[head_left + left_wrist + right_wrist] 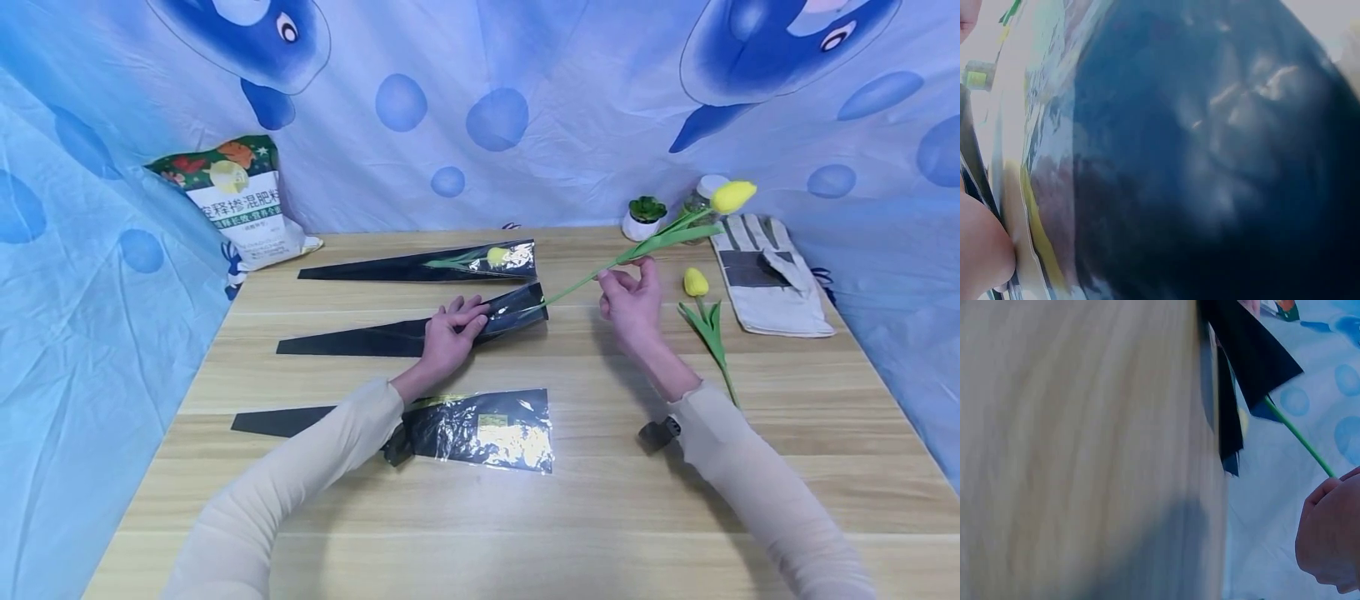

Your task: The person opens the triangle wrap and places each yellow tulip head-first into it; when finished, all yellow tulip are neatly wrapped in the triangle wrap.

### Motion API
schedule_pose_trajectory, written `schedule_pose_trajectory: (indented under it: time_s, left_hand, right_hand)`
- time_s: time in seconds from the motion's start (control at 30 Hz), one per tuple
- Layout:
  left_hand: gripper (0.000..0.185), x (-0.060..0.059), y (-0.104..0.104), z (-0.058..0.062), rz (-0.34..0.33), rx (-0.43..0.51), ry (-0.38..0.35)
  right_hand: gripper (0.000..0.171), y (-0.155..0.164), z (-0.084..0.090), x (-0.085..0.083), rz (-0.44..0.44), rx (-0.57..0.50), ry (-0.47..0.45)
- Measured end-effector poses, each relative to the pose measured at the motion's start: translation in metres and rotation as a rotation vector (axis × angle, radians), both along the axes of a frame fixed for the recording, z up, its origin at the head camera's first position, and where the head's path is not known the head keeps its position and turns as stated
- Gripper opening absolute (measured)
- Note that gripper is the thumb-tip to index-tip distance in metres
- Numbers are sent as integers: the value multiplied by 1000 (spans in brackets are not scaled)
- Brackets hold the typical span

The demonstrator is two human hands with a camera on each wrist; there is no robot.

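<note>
My right hand [632,304] pinches the green stem of a yellow tulip [733,197], its bloom tilted up to the right. The stem's lower end [1297,434] reaches into the wide mouth of the middle black flower sleeve [375,337]. On that sleeve, near its mouth, lies my left hand [452,333], thumb and forefinger together on the film. Up close in the left wrist view, the dark sleeve [1166,156] covers most of the picture. A similar sleeve [390,267] behind holds another yellow tulip [497,256]; a flat one [517,433] lies in front, partly under my left forearm.
Another yellow tulip [696,282] lies right of my right hand. White-and-grey gloves [776,283], a small potted succulent [643,218] and a glass jar [705,196] sit at the back right. A fertilizer bag [243,204] stands at the back left, against the blue cloth.
</note>
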State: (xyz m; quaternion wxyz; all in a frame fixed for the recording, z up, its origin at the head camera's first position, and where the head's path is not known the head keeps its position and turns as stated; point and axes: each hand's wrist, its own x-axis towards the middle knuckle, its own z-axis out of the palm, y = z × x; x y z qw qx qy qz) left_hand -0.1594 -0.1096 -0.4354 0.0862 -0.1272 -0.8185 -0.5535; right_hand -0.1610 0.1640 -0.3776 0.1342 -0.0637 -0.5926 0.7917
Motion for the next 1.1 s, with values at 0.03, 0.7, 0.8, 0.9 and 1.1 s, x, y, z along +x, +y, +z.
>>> schedule_pose_trajectory:
  time_s: [0.03,0.7,0.8,0.9,1.1]
  left_hand:
    - [21,0,0,1,4,-5,-1]
    - [20,0,6,2,15,-14,-7]
    - [20,0,8,2,14,-6,-14]
    - [21,0,10,2,8,-2,-17]
    - [21,0,13,2,8,-23,-14]
  right_hand:
    - [25,-2,-1,0,-4,16,-3]
    - [29,-37,-21,13,81,150,-241]
    - [33,-40,-22,14,108,104,-290]
    - [41,-42,-23,15,137,37,-334]
    - [43,-46,-26,18,160,-83,-400]
